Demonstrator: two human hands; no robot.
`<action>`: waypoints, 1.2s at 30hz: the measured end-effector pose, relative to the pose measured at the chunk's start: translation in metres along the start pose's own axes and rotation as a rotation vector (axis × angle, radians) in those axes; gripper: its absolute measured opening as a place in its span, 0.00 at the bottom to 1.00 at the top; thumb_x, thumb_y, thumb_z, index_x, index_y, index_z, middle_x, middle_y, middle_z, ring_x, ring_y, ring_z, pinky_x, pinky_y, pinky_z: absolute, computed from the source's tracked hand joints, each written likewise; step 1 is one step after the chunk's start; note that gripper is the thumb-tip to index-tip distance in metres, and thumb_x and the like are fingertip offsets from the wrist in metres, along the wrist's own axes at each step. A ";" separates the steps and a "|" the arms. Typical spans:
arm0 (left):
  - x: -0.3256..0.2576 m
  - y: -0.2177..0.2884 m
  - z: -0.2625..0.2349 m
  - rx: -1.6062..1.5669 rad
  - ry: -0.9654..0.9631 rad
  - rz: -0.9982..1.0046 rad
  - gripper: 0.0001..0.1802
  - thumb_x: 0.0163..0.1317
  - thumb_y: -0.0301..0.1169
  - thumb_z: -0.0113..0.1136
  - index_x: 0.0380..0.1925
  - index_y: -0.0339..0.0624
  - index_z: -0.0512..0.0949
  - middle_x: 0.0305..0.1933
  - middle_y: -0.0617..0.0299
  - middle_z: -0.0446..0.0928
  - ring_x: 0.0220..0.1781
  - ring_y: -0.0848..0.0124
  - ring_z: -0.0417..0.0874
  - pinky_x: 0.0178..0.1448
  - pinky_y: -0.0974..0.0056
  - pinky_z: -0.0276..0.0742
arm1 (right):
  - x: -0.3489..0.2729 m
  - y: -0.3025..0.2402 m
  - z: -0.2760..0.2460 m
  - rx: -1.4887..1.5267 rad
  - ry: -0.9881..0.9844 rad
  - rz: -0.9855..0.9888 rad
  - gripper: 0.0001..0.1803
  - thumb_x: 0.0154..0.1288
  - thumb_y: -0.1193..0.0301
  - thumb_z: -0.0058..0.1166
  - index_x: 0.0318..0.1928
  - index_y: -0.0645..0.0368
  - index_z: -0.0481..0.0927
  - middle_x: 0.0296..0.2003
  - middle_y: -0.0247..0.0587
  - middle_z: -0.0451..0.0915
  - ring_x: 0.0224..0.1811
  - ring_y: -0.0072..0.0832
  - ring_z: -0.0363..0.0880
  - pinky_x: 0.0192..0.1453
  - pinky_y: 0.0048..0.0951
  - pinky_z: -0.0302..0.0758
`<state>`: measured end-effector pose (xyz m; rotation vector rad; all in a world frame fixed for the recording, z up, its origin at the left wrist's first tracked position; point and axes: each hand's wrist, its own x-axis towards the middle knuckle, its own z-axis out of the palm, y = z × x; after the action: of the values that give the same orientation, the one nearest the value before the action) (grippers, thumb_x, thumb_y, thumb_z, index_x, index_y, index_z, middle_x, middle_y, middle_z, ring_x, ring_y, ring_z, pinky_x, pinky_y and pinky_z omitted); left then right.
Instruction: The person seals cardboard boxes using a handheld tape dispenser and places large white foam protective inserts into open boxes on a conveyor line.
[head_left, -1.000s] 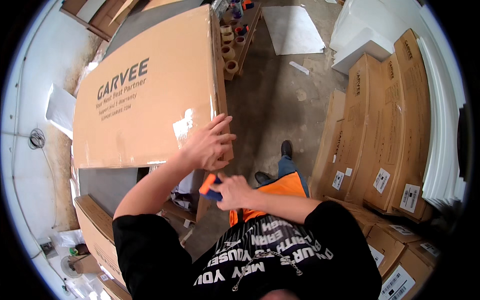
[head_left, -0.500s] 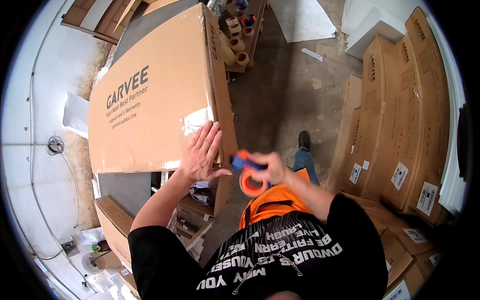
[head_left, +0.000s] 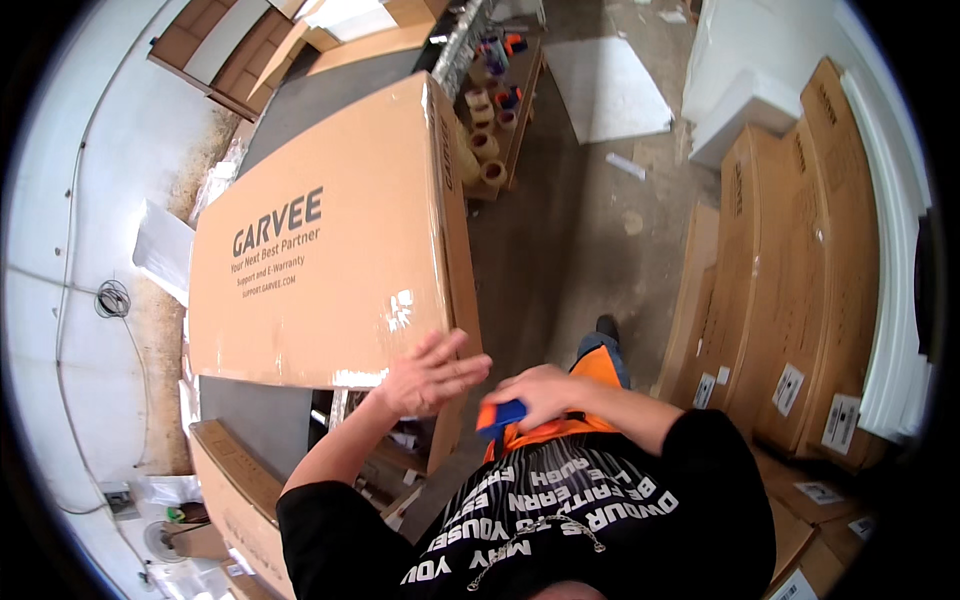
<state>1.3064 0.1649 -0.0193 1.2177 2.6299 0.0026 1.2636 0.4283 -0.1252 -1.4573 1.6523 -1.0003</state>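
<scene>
A large brown cardboard box (head_left: 350,270) lies on a dark grey table, its taped edge running along its right side. My left hand (head_left: 432,375) is over the box's near right corner, fingers stretched and spread, holding nothing; whether it touches the cardboard I cannot tell. Close in front of my orange apron (head_left: 600,375), my right hand (head_left: 540,393) is closed around a blue and orange tape dispenser (head_left: 508,414). Its tape roll is hidden from view here.
Several tape rolls (head_left: 487,148) stand on a low wooden shelf beyond the box. Tall cartons (head_left: 765,290) line the right side. A white sheet (head_left: 610,90) lies on the floor ahead. Another carton (head_left: 240,470) stands at the lower left.
My left hand has drawn back from the box top toward its near corner. The tape dispenser has come closer to my body and turned, so its orange roll no longer shows. My view has shifted.
</scene>
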 end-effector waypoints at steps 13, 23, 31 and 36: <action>0.189 -0.233 -0.057 0.320 -0.079 -0.428 0.45 0.60 0.59 0.51 0.68 0.36 0.60 0.77 0.50 0.44 0.78 0.56 0.47 0.80 0.53 0.38 | -0.033 0.109 -0.238 0.594 0.896 0.546 0.38 0.42 0.71 0.69 0.59 0.66 0.76 0.43 0.38 0.83 0.43 0.19 0.79 0.51 0.24 0.75; 0.191 -0.291 -0.086 -0.085 0.139 -1.001 0.60 0.55 0.72 0.45 0.70 0.27 0.53 0.76 0.44 0.51 0.79 0.50 0.44 0.79 0.46 0.36 | 0.086 0.244 -0.391 0.820 0.596 0.432 0.34 0.51 0.75 0.64 0.61 0.69 0.72 0.45 0.37 0.82 0.45 0.17 0.77 0.53 0.21 0.73; 0.182 -0.276 -0.076 -0.246 0.172 -1.240 0.55 0.59 0.69 0.44 0.69 0.29 0.54 0.75 0.42 0.53 0.78 0.50 0.48 0.79 0.47 0.38 | 0.329 0.229 -0.562 0.942 -0.140 0.161 0.33 0.52 0.76 0.59 0.62 0.69 0.71 0.46 0.42 0.82 0.45 0.23 0.80 0.53 0.25 0.76; 0.180 -0.274 -0.072 -0.265 0.211 -1.290 0.54 0.61 0.68 0.41 0.70 0.29 0.53 0.74 0.41 0.53 0.78 0.48 0.49 0.79 0.47 0.38 | 0.380 0.261 -0.524 0.710 -0.688 0.182 0.32 0.46 0.69 0.63 0.57 0.62 0.78 0.40 0.44 0.84 0.40 0.28 0.83 0.49 0.26 0.78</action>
<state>0.9725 0.1286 -0.0170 -0.6847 2.9344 0.2413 0.6380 0.1181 -0.1275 -0.9754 0.7899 -0.7433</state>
